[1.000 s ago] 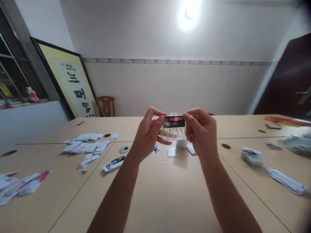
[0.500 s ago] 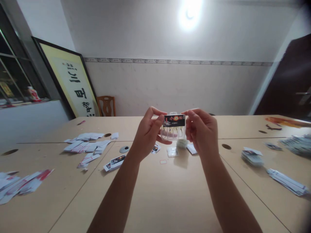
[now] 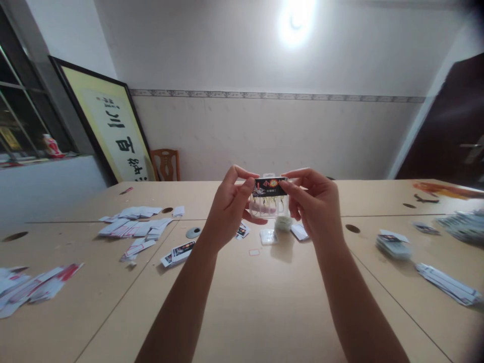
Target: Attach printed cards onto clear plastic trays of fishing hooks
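Observation:
Up in front of me I hold a small clear plastic box with a black printed label across its upper part. Several thin golden pieces, too small to name for certain, show through its lower half. My left hand grips the left side, thumb on the front and fingers behind and below. At the upper right corner, my right hand pinches the box, its thumb pressing on the label's right end. Below on the table lie another clear box and a stack of boxes.
Black printed cards lie left of my hands, with white paper slips beyond. More slips are at far left. On the right sit stacked boxes, a paper bundle and a larger heap.
My right thumb has moved left and now lies on the label's right end, where it was by the corner before. The left hand and the box are almost unmoved.

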`<state>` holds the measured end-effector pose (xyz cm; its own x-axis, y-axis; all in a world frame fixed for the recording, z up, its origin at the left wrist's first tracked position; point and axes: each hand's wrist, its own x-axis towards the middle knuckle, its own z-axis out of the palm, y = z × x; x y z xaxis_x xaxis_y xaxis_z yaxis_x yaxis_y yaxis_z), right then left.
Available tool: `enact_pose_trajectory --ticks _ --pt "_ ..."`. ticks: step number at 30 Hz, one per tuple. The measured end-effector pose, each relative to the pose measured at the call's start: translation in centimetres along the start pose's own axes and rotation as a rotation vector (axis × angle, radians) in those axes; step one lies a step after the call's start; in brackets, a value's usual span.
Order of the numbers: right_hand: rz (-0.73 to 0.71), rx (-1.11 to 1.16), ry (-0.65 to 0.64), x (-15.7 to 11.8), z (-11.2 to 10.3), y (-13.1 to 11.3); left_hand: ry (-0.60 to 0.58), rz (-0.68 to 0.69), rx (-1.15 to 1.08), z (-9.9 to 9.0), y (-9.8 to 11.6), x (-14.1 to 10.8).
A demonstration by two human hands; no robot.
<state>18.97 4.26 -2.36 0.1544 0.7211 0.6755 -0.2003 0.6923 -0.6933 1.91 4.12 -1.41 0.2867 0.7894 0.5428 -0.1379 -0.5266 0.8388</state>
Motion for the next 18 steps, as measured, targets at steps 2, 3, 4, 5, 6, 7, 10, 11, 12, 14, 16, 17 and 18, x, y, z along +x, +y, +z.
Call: enact_pose_trajectory --ticks 2,3,4,5,6,7,10,11,12,14,16,17,18 --pt "0.008 -0.007 -0.016 0.1 -0.2 0.0 0.001 -0.001 -0.008 0.0 0.0 0.0" --pt "0.014 -0.009 -0.027 0.1 -0.3 -0.1 0.000 0.000 -0.014 -0.1 0.0 0.0" --pt "0.020 -0.010 -0.040 0.2 -0.4 -0.2 -0.002 0.001 -0.023 -0.1 0.0 0.0" --pt "0.026 -0.012 -0.053 0.2 -0.5 -0.3 -0.005 0.003 -0.034 -0.1 0.1 0.0" --pt "0.033 -0.015 -0.067 0.2 -0.6 -0.5 -0.009 0.005 -0.045 -0.1 0.1 0.0" --pt "0.040 -0.019 -0.081 0.1 -0.7 -0.7 -0.014 0.005 -0.054 -0.1 0.1 0.0" --pt "0.053 -0.030 -0.122 0.0 -0.8 -1.3 -0.013 0.003 -0.055 -0.1 0.0 0.0" --pt "0.053 -0.035 -0.130 -0.1 -0.8 -1.4 -0.011 0.002 -0.051 -0.1 0.0 0.0" --pt "0.049 -0.036 -0.134 0.0 -0.9 -1.4 -0.011 0.003 -0.050 -0.1 0.0 0.0" --pt "0.034 -0.035 -0.130 0.1 -1.1 -1.0 -0.020 0.005 -0.056 -0.1 -0.1 0.0" --pt "0.026 -0.040 -0.119 0.3 -1.3 -0.5 -0.025 0.005 -0.063 -0.1 -0.1 0.0" --pt "0.026 -0.045 -0.113 0.4 -1.4 -0.3 -0.026 0.004 -0.065 -0.2 -0.2 0.1" --pt "0.027 -0.052 -0.107 0.4 -1.4 -0.1 -0.027 0.003 -0.067 -0.3 -0.2 0.1"
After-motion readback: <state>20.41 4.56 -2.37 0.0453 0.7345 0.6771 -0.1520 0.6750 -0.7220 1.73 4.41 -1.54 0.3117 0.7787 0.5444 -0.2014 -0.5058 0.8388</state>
